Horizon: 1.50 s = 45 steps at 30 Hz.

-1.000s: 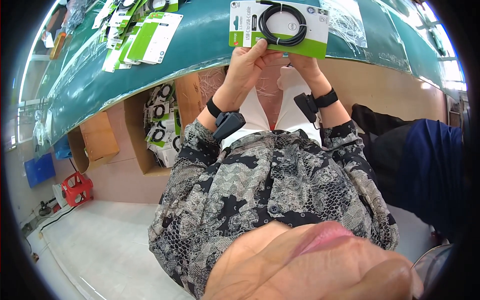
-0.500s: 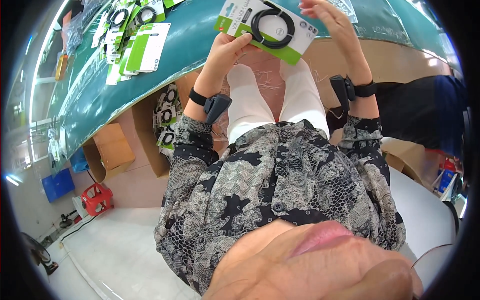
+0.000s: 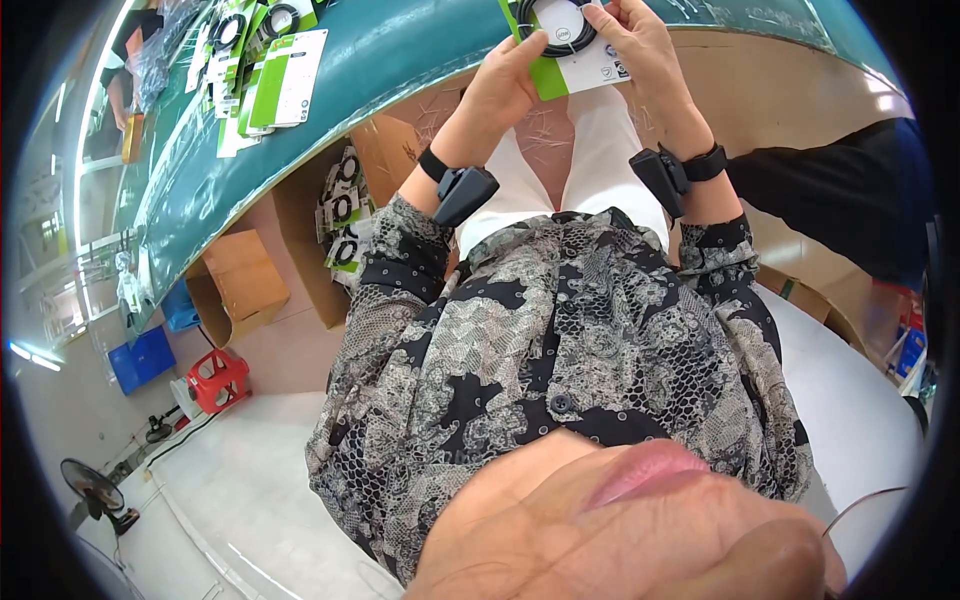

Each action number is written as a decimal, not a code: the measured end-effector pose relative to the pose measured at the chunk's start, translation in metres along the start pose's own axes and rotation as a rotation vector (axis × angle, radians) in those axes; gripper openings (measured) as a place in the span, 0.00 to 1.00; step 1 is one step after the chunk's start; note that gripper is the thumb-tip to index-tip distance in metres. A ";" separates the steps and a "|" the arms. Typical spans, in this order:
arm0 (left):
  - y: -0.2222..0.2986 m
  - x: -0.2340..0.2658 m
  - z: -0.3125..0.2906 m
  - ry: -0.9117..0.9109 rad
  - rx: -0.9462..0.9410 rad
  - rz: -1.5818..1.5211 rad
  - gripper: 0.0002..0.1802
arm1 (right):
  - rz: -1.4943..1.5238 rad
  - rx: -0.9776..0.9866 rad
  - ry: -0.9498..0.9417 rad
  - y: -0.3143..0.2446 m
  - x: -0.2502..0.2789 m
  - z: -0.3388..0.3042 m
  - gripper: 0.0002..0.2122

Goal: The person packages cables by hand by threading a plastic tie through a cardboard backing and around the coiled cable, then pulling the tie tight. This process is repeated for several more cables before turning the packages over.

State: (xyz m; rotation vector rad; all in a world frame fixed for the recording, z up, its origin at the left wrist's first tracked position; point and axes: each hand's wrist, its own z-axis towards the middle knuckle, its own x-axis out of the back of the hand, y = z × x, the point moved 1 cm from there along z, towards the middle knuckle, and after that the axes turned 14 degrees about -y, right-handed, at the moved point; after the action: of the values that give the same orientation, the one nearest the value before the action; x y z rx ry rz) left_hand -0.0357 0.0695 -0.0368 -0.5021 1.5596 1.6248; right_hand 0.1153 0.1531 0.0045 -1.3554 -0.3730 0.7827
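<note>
Gripping the carded cable (image 3: 572,70) near the edge of the bench (image 3: 385,50), the left hand (image 3: 502,86) is now joined by the right hand (image 3: 648,55) – off it 0.5 s ago – pinching its right side, its top cut off.

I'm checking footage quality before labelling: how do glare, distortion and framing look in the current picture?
Head view: fisheye distortion bows the green tabletop edge, and the corners go black; head view: bright streaks glare along the left side; head view: the frame's top edge crops the carded cable, while the left hand and right hand look reasonably sharp.
</note>
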 end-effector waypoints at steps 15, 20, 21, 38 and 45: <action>-0.009 -0.010 0.003 0.136 -0.097 0.131 0.19 | -0.155 -0.133 -0.046 0.021 0.061 0.002 0.15; -0.002 -0.010 -0.004 0.187 -0.089 -0.041 0.21 | -0.897 -0.166 0.199 0.019 0.138 0.041 0.10; -0.002 -0.009 -0.007 0.205 -0.097 -0.039 0.21 | -0.887 -0.169 0.181 0.020 0.130 0.044 0.10; -0.021 -0.003 0.020 0.297 -0.242 0.118 0.15 | -0.958 0.151 0.190 0.061 -0.018 0.023 0.28; -0.024 0.000 0.021 0.332 -0.290 0.100 0.13 | -1.097 0.141 0.189 0.045 -0.019 0.016 0.25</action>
State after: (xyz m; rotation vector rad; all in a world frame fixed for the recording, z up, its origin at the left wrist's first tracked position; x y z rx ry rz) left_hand -0.0119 0.0877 -0.0488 -0.9000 1.6100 1.9331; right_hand 0.0786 0.1519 -0.0320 -0.8758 -0.7897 -0.2285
